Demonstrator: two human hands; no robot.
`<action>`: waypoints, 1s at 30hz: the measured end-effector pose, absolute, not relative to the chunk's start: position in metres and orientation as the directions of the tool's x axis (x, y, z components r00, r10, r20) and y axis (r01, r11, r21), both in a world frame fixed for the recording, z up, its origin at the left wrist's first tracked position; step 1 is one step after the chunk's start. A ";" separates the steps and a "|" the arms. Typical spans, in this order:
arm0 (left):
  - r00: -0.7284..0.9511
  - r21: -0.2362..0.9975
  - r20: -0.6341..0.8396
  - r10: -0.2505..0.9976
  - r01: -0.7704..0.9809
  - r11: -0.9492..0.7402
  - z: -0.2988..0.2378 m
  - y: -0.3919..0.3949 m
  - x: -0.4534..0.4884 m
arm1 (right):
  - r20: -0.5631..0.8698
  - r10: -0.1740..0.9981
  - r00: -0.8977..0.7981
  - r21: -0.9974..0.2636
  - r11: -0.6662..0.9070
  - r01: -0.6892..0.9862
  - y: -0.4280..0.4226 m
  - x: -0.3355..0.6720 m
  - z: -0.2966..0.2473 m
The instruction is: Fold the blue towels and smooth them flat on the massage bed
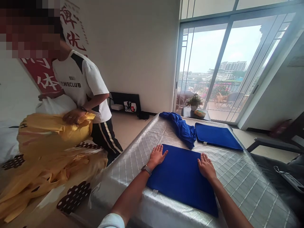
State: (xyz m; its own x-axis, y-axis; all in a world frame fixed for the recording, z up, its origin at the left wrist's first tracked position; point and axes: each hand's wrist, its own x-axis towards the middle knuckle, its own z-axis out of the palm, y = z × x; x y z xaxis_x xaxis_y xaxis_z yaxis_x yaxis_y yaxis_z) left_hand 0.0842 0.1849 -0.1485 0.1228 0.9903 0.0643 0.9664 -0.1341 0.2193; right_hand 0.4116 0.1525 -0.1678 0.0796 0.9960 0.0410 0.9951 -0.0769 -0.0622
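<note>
A blue rectangular cloth piece (182, 177), like a flat cushion cover, lies spread on the silver quilted table cover (237, 167). On its far left corner my left hand (157, 156) rests flat with fingers stretched out. My right hand (207, 165) lies flat on the far right edge, fingers extended. A small white tag (155, 192) sticks out at the near left edge. Beyond it are a second flat blue piece (217, 136) and a crumpled blue cloth (181, 126).
At the left, a person in a white shirt (91, 79) handles a yellow garment (54, 126) over a pile of yellow clothing (47, 186). A potted plant (194, 100) stands on a chair past the far edge. A dark sofa (268, 167) with a power strip (291, 179) borders the right.
</note>
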 end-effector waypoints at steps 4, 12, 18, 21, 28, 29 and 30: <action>0.219 0.211 0.172 0.960 0.944 -0.253 -0.140 0.190 0.120 | 0.055 0.994 0.091 -0.094 -0.085 0.992 0.151 0.411 -0.170; 0.506 0.233 0.176 0.844 0.812 -0.535 -0.147 0.184 0.227 | 0.063 0.993 0.100 -0.075 -0.096 0.993 0.149 0.410 -0.167; 0.385 0.241 0.126 0.914 0.882 -0.405 -0.153 0.193 0.165 | 0.056 0.993 0.101 -0.054 -0.098 0.994 0.149 0.409 -0.168; 0.263 0.225 0.089 0.961 0.934 -0.276 -0.151 0.201 0.119 | 0.049 0.993 0.110 -0.049 -0.107 0.993 0.148 0.408 -0.167; 0.242 0.177 -0.009 0.970 0.955 -0.237 -0.142 0.213 0.087 | 0.050 0.990 0.135 -0.092 -0.130 0.987 0.145 0.402 -0.159; 0.229 0.167 -0.014 0.973 0.960 -0.223 -0.138 0.215 0.091 | 0.041 0.989 0.140 -0.100 -0.136 0.986 0.144 0.401 -0.158; 0.208 0.159 -0.002 0.978 0.966 -0.205 -0.134 0.217 0.098 | 0.032 0.989 0.145 -0.107 -0.141 0.984 0.144 0.400 -0.156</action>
